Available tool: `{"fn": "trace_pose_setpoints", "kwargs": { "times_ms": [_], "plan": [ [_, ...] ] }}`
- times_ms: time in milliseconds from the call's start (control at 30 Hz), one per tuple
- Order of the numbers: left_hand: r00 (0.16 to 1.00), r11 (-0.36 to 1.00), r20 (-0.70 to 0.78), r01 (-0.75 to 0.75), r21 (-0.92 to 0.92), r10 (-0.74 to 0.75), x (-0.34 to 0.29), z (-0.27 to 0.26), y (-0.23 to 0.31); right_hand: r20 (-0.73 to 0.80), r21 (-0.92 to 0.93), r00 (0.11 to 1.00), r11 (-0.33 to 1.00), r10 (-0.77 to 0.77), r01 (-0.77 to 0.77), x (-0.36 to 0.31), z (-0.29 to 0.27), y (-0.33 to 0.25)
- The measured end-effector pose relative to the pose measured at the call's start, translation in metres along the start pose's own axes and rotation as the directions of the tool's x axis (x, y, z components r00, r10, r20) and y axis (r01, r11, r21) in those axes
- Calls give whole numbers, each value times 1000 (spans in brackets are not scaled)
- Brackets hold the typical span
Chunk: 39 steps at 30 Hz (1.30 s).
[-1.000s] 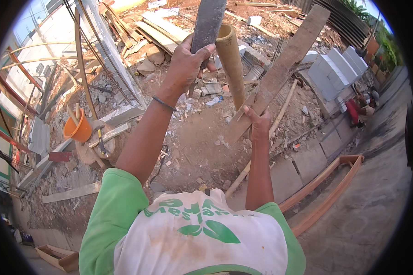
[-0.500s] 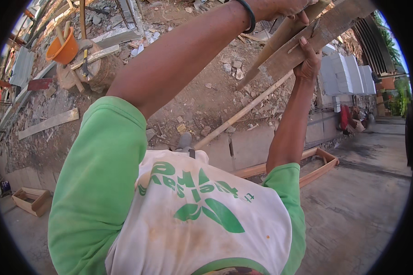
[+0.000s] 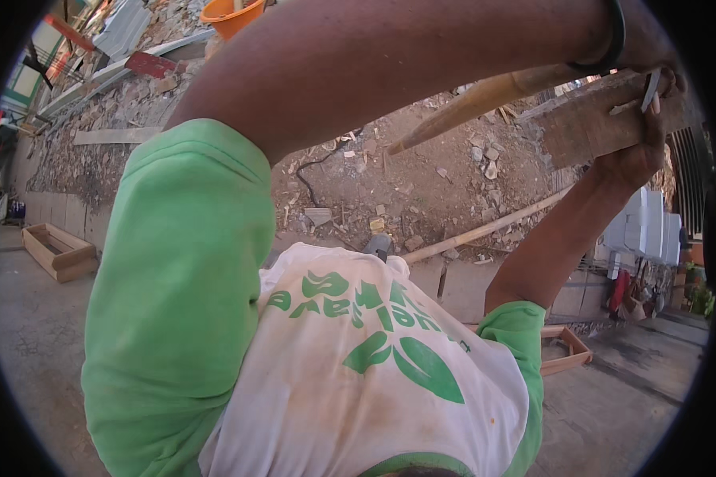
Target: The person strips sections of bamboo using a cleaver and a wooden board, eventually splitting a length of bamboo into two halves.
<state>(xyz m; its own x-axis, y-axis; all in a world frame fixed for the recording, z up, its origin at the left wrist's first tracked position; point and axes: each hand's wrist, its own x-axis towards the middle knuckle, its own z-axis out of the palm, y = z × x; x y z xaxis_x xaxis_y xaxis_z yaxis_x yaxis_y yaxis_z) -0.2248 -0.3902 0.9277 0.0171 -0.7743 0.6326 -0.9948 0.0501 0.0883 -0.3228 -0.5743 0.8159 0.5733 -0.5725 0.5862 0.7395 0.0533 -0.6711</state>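
Toward the upper right rim, my right hand (image 3: 632, 163) grips the lower edge of a rough, weathered wooden board (image 3: 577, 127). My left hand (image 3: 652, 52), with a black band (image 3: 615, 36) at its wrist, is bent over the board's upper side, its fingers curled and partly lost in the dark rim. A thin pale sliver (image 3: 651, 90) shows between the fingertips of both hands; its kind is unclear. Behind the board, a round wooden pole (image 3: 469, 110) slants down to the left, passing under my left forearm.
A bamboo pole (image 3: 493, 228) lies across the rubble-strewn ground. Wooden frames (image 3: 60, 253) rest on the concrete at left and right. An orange bucket (image 3: 231, 17) is at the top, with pale blocks (image 3: 640, 226) stacked at right. A plank (image 3: 115, 136) lies at far left.
Both hands and the board have shifted right in the view, toward the rim. The whole scene has swung, and my left forearm now covers the log and hammer. The pale sliver now shows.
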Motion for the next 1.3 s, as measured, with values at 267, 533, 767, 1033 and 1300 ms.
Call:
{"fn": "trace_pose_setpoints", "kwargs": {
  "times_ms": [267, 533, 767, 1033, 1300],
  "plan": [
    [933, 895, -154, 355, 271, -324, -111, -54, -59, 94, 34, 995, 998, 43, -47, -95, 197, 103],
    [734, 661, -51, 577, -479, -677, -339, -237, -162, 355, 236, 934, 963, 37, -128, -150, 406, 216],
    [578, 588, -176, 677, -443, -797, -420, -322, -252, 318, 353, 941, 907, 114, -229, -159, 565, 296],
    [608, 667, -355, 419, -617, -710, -476, -396, -375, 409, 297, 912, 950, -35, -96, -111, 689, 390],
    [638, 607, -346, 244, -756, -688, -529, -443, -459, 421, 137, 906, 990, -37, -23, -71, 783, 458]
  ]
}}
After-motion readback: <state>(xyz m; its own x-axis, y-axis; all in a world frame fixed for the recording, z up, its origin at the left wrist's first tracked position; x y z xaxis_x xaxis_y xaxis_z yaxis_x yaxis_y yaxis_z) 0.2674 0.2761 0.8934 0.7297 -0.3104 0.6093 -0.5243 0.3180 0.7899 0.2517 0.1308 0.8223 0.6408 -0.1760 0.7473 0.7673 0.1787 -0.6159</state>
